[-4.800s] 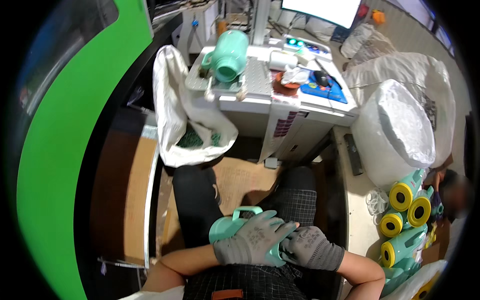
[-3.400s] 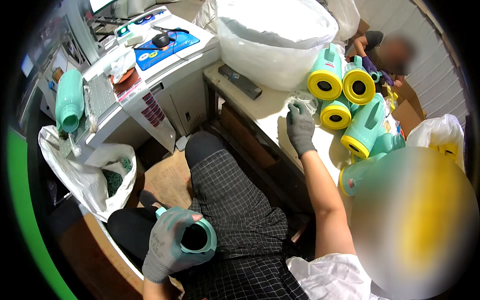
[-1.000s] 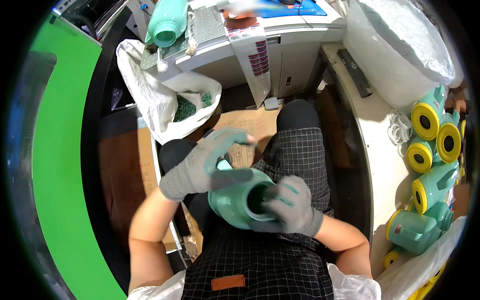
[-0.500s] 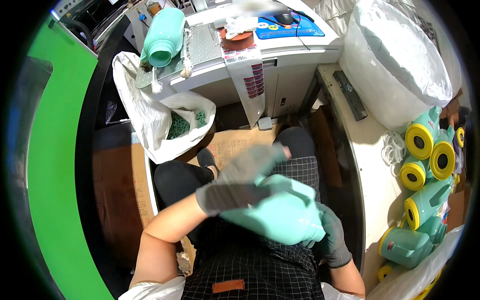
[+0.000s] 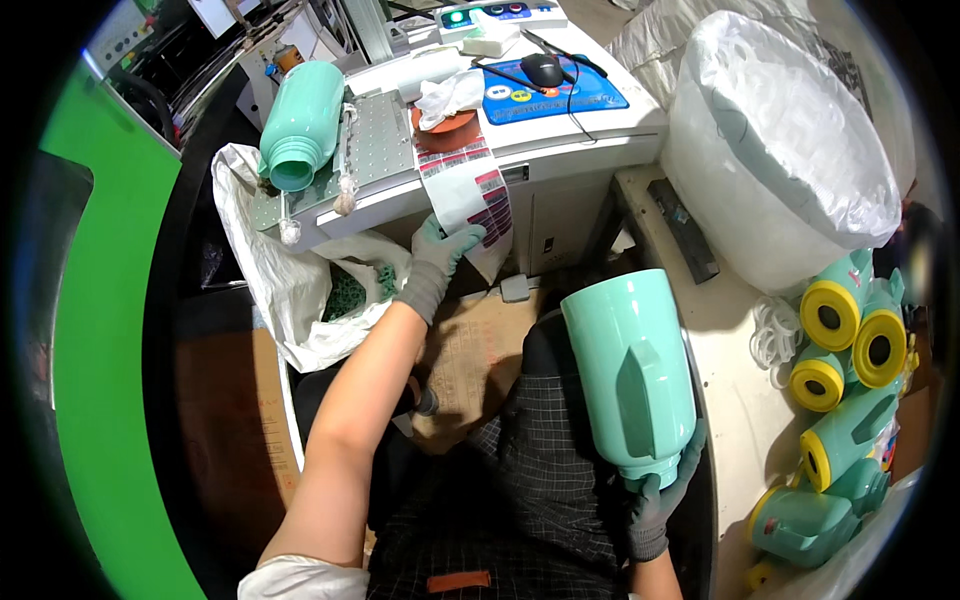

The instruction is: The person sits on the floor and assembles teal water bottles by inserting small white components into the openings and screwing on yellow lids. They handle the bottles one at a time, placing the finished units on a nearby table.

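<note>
My right hand [image 5: 657,498], in a grey glove, grips a mint-green plastic jug [image 5: 630,372] by its lower end and holds it upright over my lap. My left hand [image 5: 437,262], also gloved, reaches forward and pinches the hanging end of a strip of printed labels [image 5: 470,195] that drapes off the edge of the white machine table [image 5: 560,130]. A second mint-green jug [image 5: 297,125] lies on its side on the perforated metal plate [image 5: 375,125] of that table.
A white plastic bag [image 5: 280,280] with green scraps hangs left of my knees. Several mint jugs with yellow caps [image 5: 840,350] lie on the bench at right, behind them a large bag of white rings [image 5: 790,140]. A mouse [image 5: 543,68] sits on a blue pad.
My left hand has left the jug and stretched forward to the label strip. My right hand now holds the jug alone, turned upright and shifted to the right.
</note>
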The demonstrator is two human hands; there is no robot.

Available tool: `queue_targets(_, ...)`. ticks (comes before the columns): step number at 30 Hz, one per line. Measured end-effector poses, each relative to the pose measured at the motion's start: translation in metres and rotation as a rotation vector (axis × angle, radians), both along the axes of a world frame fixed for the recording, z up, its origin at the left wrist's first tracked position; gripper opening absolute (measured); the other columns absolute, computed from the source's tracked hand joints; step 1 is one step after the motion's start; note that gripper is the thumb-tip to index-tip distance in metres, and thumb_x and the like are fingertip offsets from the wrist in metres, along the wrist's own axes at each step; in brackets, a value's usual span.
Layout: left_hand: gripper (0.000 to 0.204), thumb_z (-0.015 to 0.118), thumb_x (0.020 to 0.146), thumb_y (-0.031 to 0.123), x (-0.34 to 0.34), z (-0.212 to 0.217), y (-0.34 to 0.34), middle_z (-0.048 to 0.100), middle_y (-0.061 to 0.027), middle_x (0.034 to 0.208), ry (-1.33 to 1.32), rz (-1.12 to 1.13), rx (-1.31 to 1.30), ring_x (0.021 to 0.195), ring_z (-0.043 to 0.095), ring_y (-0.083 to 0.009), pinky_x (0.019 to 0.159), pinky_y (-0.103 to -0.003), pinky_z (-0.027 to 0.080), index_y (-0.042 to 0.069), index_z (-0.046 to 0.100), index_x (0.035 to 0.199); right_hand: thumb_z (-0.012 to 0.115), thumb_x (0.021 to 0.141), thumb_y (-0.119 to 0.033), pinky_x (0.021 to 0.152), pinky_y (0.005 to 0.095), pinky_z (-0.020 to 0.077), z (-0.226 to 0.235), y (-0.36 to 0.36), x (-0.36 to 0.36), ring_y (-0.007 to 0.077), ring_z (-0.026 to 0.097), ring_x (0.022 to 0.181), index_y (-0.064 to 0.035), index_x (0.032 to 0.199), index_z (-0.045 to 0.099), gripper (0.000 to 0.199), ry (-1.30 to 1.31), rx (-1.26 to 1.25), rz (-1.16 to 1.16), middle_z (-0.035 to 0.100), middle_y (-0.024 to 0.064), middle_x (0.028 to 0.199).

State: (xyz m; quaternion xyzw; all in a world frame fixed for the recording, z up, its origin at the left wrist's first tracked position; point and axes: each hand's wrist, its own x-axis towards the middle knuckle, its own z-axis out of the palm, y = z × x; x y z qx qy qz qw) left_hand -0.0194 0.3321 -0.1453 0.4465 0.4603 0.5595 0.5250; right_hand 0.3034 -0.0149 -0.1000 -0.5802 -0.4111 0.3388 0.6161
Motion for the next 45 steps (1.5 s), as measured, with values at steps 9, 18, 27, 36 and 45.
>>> queue_targets(9,0.061,0.084,0.079,0.003,0.02,0.046,-0.012,0.071,-0.0119,0.118,0.444,0.438,0.412,0.108,0.068,-0.0197,0.097,-0.032,0.053,-0.001,0.059,0.134,0.073,0.091,-0.041,0.122,0.0443,0.0309,-0.009,0.01,-0.007,0.0297,0.036,0.149,0.0014,0.165,0.014,0.104,-0.085,0.043,0.054,0.027,0.0183,0.167)
queue_targets(18,0.028,0.083,0.079,0.002,0.006,0.033,-0.027,0.071,-0.0064,0.113,0.156,0.15,0.206,0.103,0.068,-0.0172,0.091,-0.032,0.056,0.003,0.074,0.106,0.073,0.093,-0.038,0.119,0.0427,0.0367,-0.012,-0.004,-0.019,0.0277,0.042,0.144,-0.0025,0.166,0.012,0.102,-0.134,0.025,0.031,0.031,0.0158,0.165)
queue_targets(27,0.012,0.073,0.095,0.007,0.05,0.08,-0.164,0.071,-0.0036,0.088,-0.123,-0.025,-0.07,0.076,0.065,-0.0117,0.072,-0.024,0.053,0.0,0.072,0.105,0.074,0.09,-0.028,0.125,0.0439,0.0273,-0.018,-0.02,-0.026,0.0296,0.03,0.153,-0.002,0.166,0.009,0.104,-0.175,0.059,0.112,0.023,0.0168,0.169)
queue_targets(36,0.01,0.068,0.097,0.006,0.077,0.102,-0.189,0.072,-0.0055,0.087,-0.312,-0.303,-0.219,0.076,0.066,-0.0097,0.07,-0.024,0.053,-0.002,0.072,0.101,0.076,0.077,-0.011,0.119,0.044,0.0384,-0.013,-0.018,-0.035,0.0293,0.039,0.148,-0.0056,0.166,0.013,0.109,-0.212,0.1,0.162,0.02,0.0175,0.17)
queue_targets(45,0.015,0.08,0.088,0.011,0.068,0.105,-0.184,0.07,-0.0013,0.082,-0.026,-0.178,-0.192,0.073,0.063,-0.0071,0.066,-0.024,0.052,0.001,0.069,0.091,0.069,0.075,0.001,0.12,0.0426,0.0371,-0.009,-0.011,-0.036,0.0275,0.039,0.148,-0.0047,0.166,0.013,0.107,-0.492,0.191,0.192,0.021,0.0159,0.17)
